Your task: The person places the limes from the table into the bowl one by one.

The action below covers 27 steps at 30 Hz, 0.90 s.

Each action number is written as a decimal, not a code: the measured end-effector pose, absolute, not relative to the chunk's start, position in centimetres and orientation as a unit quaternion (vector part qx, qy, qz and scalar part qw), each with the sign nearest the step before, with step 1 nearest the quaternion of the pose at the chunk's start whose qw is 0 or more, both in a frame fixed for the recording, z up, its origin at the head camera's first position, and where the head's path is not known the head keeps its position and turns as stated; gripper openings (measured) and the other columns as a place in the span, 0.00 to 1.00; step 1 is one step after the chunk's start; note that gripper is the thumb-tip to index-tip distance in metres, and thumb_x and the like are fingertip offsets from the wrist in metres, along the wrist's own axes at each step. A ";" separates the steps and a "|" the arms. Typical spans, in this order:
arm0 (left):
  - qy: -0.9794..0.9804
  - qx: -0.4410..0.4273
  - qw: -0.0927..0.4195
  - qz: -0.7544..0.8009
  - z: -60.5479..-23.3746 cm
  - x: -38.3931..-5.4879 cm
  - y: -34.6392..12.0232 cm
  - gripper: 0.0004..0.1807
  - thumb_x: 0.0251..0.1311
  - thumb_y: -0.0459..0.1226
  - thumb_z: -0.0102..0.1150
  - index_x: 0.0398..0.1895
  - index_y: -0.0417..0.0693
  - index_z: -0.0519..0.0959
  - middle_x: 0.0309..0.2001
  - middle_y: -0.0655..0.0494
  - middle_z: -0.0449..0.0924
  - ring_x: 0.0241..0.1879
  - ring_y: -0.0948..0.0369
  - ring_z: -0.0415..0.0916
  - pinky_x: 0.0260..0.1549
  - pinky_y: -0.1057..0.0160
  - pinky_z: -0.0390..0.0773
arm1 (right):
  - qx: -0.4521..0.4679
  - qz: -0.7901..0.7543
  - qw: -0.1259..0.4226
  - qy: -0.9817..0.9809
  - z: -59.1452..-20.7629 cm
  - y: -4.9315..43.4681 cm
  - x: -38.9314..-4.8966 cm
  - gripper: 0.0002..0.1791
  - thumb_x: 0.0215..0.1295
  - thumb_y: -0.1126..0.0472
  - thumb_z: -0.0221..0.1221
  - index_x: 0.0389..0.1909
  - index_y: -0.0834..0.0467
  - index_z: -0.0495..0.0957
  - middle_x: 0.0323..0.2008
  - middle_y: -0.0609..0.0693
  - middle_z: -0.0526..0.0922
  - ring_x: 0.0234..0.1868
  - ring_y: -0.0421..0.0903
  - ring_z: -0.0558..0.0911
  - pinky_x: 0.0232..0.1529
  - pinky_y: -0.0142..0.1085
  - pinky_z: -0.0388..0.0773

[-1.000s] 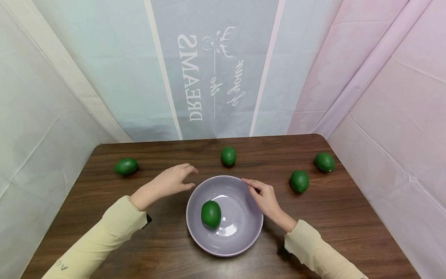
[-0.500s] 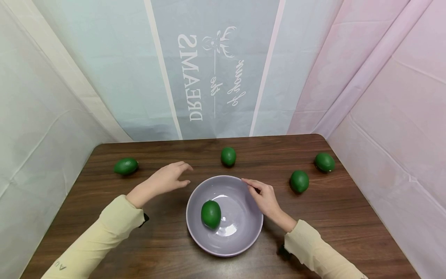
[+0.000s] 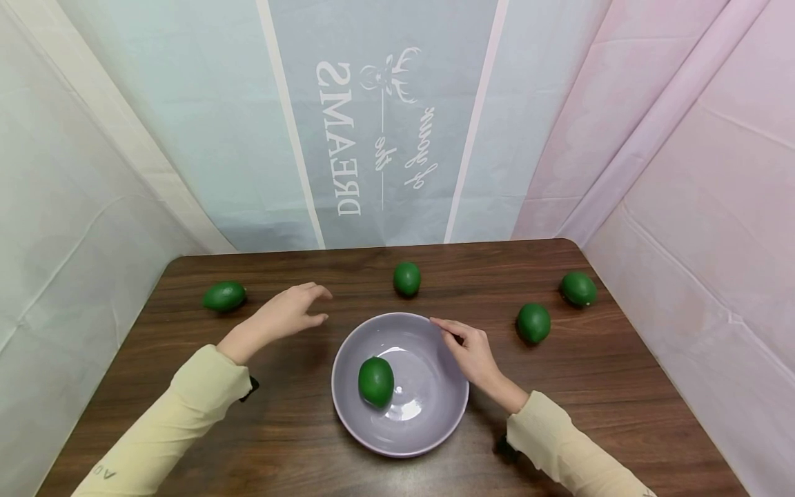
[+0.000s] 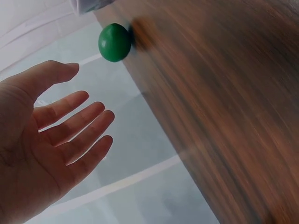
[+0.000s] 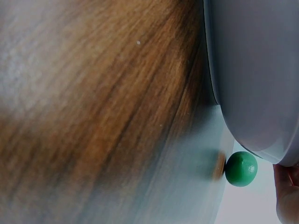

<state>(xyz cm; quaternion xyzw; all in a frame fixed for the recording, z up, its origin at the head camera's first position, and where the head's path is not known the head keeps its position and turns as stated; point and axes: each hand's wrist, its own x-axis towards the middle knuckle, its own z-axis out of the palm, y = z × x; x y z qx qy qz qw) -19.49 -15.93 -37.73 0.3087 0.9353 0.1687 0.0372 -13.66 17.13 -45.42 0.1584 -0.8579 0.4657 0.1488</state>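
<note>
A purple-grey bowl (image 3: 428, 414) stands on the table with one green lime (image 3: 376, 382) inside, left of its middle. My right hand (image 3: 473, 352) pinches the bowl's far right rim between thumb and fingers; the right wrist view shows fingertips (image 5: 285, 186) at the bowl's edge. To the left of the bowl, my left hand (image 3: 282, 317) hovers over the table, holding nothing. Its fingers are spread and slightly bent, palm visible in the left wrist view. A second lime (image 3: 407, 279) lies beyond the bowl near the table's back edge.
On the dark wooden table (image 3: 298, 442), another lime (image 3: 225, 296) lies at the far left. Two more, a nearer lime (image 3: 534, 323) and a farther lime (image 3: 579, 288), lie at the right. A printed cloth curtain (image 3: 385, 228) hangs behind the table, with pale cloth at both sides.
My left hand has drawn back to the left, away from the bowl and a little toward the far side. The right hand, the bowl and the limes have stayed in place.
</note>
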 end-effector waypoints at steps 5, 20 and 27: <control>0.939 0.297 0.041 0.169 -38.0 -19.8 -16.6 0.19 0.54 0.37 0.60 0.47 0.36 0.74 0.45 0.44 0.76 0.45 0.50 0.75 0.42 0.52 0.74 | 0.161 0.465 0.154 -0.857 -45.5 17.1 -13.7 0.16 0.58 0.72 0.54 0.44 0.56 0.82 0.42 0.47 0.83 0.40 0.39 0.79 0.36 0.23 0.71; 0.946 0.268 0.043 0.177 -38.4 -20.5 -18.1 0.19 0.55 0.37 0.60 0.48 0.36 0.74 0.46 0.44 0.76 0.46 0.48 0.74 0.43 0.51 0.73 | 0.159 0.463 0.149 -0.859 -45.5 17.1 -13.7 0.16 0.58 0.72 0.54 0.44 0.55 0.82 0.42 0.47 0.83 0.37 0.38 0.78 0.35 0.24 0.71; 0.949 0.257 0.048 0.178 -38.4 -20.8 -18.7 0.19 0.56 0.37 0.59 0.49 0.37 0.74 0.47 0.42 0.75 0.47 0.47 0.73 0.44 0.50 0.73 | 0.161 0.462 0.153 -0.858 -45.5 17.1 -13.7 0.16 0.58 0.72 0.54 0.44 0.55 0.82 0.42 0.47 0.83 0.37 0.37 0.78 0.35 0.24 0.71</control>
